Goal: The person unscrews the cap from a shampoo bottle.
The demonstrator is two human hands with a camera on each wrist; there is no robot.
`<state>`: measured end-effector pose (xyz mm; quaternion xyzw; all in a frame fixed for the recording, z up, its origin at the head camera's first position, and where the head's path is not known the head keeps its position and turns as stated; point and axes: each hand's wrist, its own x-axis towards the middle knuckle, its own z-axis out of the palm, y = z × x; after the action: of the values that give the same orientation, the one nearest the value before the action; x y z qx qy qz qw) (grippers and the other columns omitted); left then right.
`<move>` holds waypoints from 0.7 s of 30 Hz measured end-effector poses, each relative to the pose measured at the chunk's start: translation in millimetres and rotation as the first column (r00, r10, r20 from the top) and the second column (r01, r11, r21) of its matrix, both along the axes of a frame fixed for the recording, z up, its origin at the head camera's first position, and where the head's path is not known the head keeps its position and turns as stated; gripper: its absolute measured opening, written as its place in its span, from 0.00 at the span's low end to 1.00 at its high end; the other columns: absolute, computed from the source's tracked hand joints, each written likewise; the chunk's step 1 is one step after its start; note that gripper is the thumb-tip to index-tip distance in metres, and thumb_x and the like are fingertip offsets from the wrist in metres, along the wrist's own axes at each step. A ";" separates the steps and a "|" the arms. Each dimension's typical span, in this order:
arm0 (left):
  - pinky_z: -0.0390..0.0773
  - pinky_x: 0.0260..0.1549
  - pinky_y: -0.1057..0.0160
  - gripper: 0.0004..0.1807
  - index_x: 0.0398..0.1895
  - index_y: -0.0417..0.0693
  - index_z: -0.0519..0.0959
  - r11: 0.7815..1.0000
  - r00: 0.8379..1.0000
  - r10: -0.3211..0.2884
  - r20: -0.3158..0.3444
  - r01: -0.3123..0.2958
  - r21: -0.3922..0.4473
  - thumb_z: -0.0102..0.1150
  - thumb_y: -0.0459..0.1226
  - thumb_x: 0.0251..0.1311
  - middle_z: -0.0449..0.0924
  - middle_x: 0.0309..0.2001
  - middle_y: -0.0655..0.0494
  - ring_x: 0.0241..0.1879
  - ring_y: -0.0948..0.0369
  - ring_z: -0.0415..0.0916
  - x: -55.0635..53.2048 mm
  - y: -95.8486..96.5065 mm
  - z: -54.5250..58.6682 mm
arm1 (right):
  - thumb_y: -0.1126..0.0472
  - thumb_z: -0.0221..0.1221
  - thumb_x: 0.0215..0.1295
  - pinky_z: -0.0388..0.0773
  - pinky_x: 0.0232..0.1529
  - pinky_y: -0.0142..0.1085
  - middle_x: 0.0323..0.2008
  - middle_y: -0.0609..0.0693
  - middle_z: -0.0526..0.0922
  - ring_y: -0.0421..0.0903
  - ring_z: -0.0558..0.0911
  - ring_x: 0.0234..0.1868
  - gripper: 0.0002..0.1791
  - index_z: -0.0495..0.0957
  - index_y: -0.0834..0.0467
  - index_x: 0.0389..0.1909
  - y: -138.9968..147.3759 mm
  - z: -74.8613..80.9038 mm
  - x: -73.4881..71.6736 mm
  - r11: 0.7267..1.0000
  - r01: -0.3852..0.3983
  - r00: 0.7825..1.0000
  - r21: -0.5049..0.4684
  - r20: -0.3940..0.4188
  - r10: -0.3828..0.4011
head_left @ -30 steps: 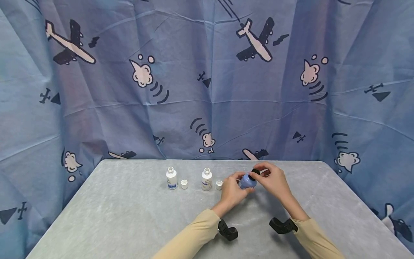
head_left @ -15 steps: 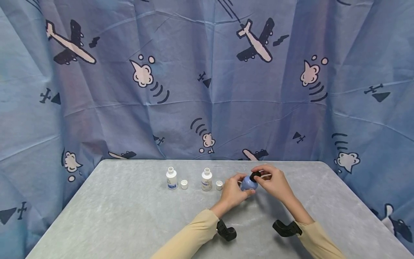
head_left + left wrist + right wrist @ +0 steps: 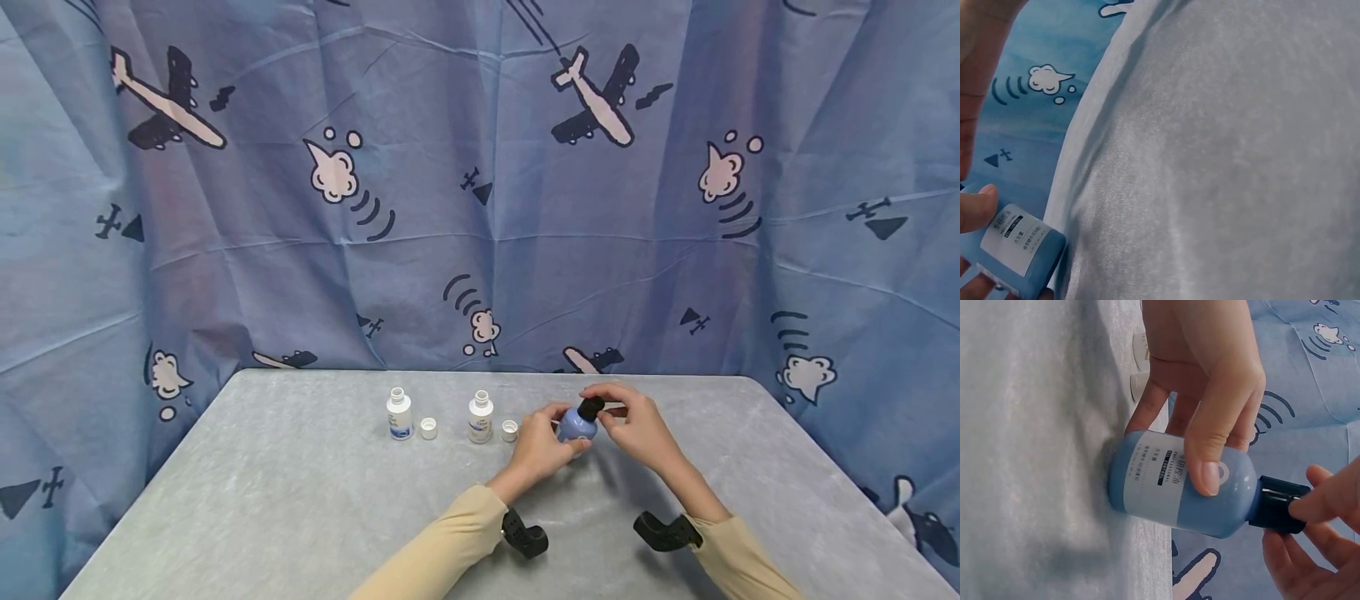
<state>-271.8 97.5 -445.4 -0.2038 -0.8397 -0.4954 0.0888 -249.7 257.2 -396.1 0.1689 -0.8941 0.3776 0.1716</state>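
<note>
A blue bottle (image 3: 577, 426) with a white printed label stands slightly tilted at the right of the table, held round its body by my left hand (image 3: 542, 442). On its neck sits a black cap (image 3: 591, 407), which my right hand (image 3: 636, 423) pinches between thumb and fingers. Seen from the right wrist, the bottle's base is close to the tabletop, and my left thumb lies across the label's edge. The left wrist view catches only part of the bottle (image 3: 1047, 256) and a thumb at its lower left; the cap is out of that picture.
Two white bottles without caps, a left one (image 3: 399, 414) and a middle one (image 3: 480, 417), stand on the grey table (image 3: 300, 500). A white cap (image 3: 428, 428) lies beside the left bottle, another white cap (image 3: 509, 431) beside the middle one. A blue patterned curtain (image 3: 420, 283) hangs behind.
The blue bottle has come more upright and a little to the right. My right hand's fingers have shifted round the black cap, and its forearm has moved slightly right.
</note>
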 end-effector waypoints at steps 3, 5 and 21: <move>0.68 0.30 0.76 0.27 0.50 0.45 0.80 1.000 0.999 0.028 -0.016 -0.028 -0.003 0.75 0.41 0.43 0.85 0.40 0.52 0.31 0.70 0.72 -0.5 0.5 -1.5 | 0.72 0.59 0.59 0.83 0.42 0.45 0.49 0.61 0.81 0.58 0.82 0.47 0.17 0.78 0.63 0.51 -1.2 -1.2 -0.4 1.000 0.025 1.000 -0.013 0.015 -0.025; 0.68 0.31 0.75 0.28 0.50 0.46 0.80 0.999 0.998 0.050 -0.031 -0.050 -0.017 0.75 0.42 0.42 0.84 0.40 0.52 0.32 0.69 0.72 -0.4 0.7 -1.9 | 0.66 0.62 0.61 0.83 0.40 0.44 0.49 0.61 0.81 0.56 0.83 0.45 0.17 0.77 0.62 0.52 -2.8 -1.9 -0.6 0.998 0.065 0.997 -0.015 0.033 -0.064; 0.71 0.34 0.74 0.27 0.49 0.47 0.81 0.996 0.993 0.076 -0.089 -0.079 -0.031 0.75 0.41 0.40 0.84 0.41 0.53 0.37 0.65 0.77 1.9 -1.4 -1.8 | 0.64 0.64 0.60 0.81 0.35 0.36 0.40 0.58 0.83 0.51 0.83 0.36 0.11 0.81 0.61 0.43 -7.4 4.6 -1.9 0.992 0.127 0.992 0.005 0.017 -0.128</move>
<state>-269.9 96.1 -447.2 -0.1942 -0.8506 -0.4678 0.1413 -251.6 249.9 -391.5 0.1086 -0.9052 0.3656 0.1875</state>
